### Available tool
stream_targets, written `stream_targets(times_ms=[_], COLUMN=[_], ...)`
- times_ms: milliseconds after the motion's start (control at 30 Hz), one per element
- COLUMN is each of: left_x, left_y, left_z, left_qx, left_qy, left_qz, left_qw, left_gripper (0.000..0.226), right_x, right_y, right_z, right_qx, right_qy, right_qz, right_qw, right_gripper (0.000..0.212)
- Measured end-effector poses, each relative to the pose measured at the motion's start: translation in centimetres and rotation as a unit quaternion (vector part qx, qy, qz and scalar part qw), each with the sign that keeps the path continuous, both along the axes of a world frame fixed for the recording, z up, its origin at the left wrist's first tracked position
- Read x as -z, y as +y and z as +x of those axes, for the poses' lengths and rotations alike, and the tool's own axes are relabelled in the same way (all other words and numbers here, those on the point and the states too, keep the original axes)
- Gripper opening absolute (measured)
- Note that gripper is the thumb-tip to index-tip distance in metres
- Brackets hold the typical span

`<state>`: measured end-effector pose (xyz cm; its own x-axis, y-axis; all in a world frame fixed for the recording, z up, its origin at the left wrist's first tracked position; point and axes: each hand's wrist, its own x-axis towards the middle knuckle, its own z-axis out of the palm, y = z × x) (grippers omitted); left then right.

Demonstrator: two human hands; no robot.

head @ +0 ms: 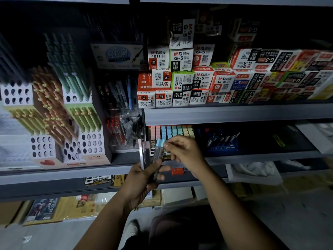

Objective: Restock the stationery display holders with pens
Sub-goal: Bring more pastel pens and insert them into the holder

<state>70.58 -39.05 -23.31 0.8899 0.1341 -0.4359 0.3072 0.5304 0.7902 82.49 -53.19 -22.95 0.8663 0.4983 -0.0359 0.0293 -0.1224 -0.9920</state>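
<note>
My left hand [142,179] grips a small bunch of pens [156,159] upright in front of the grey shelf edge; they have clear barrels and pastel caps. My right hand [183,152] pinches the light-blue cap [160,142] of one pen at the top of the bunch. Just behind the hands, on the lower shelf, stands a display holder [172,131] filled with rows of pink, blue and yellow capped pens. To the left, white holders with round holes [91,145] carry green, orange and yellow pens, with many holes bare.
Stacked refill boxes [198,78] fill the upper right shelf. A clear bin of black and red pens [124,127] stands beside the holders. A blue pen rack [222,143] sits to the right on the lower shelf. Notebooks and packages lie on the shelves below.
</note>
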Motion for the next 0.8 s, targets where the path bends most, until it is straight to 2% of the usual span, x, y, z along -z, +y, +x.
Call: stream_targets(times_ms=[333,533,667,800], left_x=[-0.2,0.1,0.1,0.4], left_y=[0.0,0.8,1.1,1.3], left_z=[-0.2,-0.2,-0.3,-0.5], left_qx=[-0.001,-0.013,-0.033,-0.038], left_qy=[0.011,0.017,0.019,0.019], left_qz=[0.011,-0.001,-0.004,0.001], left_qw=[1.000,1.000,0.999,0.999], left_gripper=[0.037,0.031,0.032,0.036], right_x=[-0.6,-1.0,-0.2,1.2], right_y=[-0.3,-1.1,-2.0,-2.9], right_z=[0.1,1.0,2.4,2.9], right_qx=[0.011,0.095,0.173,0.152], right_qy=[0.033,0.065,-0.025,-0.164], right_qz=[0.012,0.088,0.046,-0.056], right_qw=[0.999,0.989,0.984,0.973], right_gripper=[0.012,0.008,0.010,0.008])
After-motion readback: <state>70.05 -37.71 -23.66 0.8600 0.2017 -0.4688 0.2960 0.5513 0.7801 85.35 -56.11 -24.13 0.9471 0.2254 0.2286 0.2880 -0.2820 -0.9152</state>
